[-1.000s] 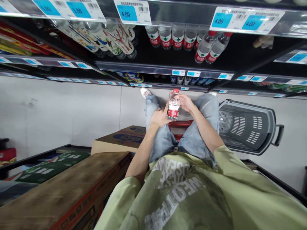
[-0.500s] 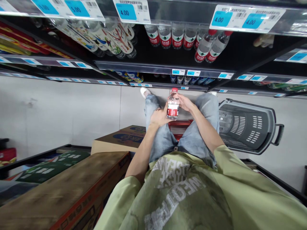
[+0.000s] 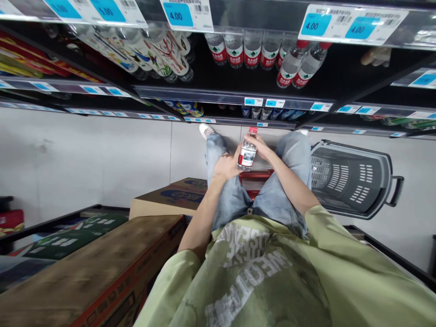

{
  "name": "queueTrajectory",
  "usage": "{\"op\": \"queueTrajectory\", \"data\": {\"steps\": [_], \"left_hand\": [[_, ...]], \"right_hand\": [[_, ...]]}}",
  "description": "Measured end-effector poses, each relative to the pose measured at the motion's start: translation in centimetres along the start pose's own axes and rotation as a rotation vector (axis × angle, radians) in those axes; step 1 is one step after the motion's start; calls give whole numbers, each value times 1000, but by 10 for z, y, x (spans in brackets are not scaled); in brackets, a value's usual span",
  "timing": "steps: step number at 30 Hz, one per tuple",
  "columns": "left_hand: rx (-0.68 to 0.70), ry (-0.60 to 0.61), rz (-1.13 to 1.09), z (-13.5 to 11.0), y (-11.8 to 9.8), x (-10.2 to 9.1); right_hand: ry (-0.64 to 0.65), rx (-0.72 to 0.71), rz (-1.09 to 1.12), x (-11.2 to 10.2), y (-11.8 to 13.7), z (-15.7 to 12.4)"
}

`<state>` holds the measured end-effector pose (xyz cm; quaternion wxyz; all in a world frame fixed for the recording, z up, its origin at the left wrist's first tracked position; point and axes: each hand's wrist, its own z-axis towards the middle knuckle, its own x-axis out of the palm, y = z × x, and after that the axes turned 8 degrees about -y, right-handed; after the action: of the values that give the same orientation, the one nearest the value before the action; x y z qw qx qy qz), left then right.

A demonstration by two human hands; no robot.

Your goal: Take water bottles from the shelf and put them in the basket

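The bottle (image 3: 248,153), between the knees (image 3: 291,146), has just turned, so another side of its label (image 3: 247,157) is now offered to view. The left hand (image 3: 227,166) is half closed around its lower part; the right hand (image 3: 261,145), also partly curled, grips its upper part.

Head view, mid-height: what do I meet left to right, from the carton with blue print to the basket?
Carton with blue print → left hand → red-capped bottle → right hand → grey basket
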<state>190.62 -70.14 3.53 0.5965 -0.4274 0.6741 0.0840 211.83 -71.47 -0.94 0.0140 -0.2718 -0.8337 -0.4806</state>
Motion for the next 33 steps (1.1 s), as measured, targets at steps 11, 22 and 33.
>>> {"op": "queueTrajectory", "data": {"steps": [11,22,33], "left_hand": [[-40,23,27,1,-5,-8],[-22,13,80,1,-8,-13],[-217,-127,-174,11,1,-13]], "right_hand": [[200,126,155,4,19,-11],[-95,-74,-133,3,14,-4],[-466,-346,-380,-48,70,-110]]}}
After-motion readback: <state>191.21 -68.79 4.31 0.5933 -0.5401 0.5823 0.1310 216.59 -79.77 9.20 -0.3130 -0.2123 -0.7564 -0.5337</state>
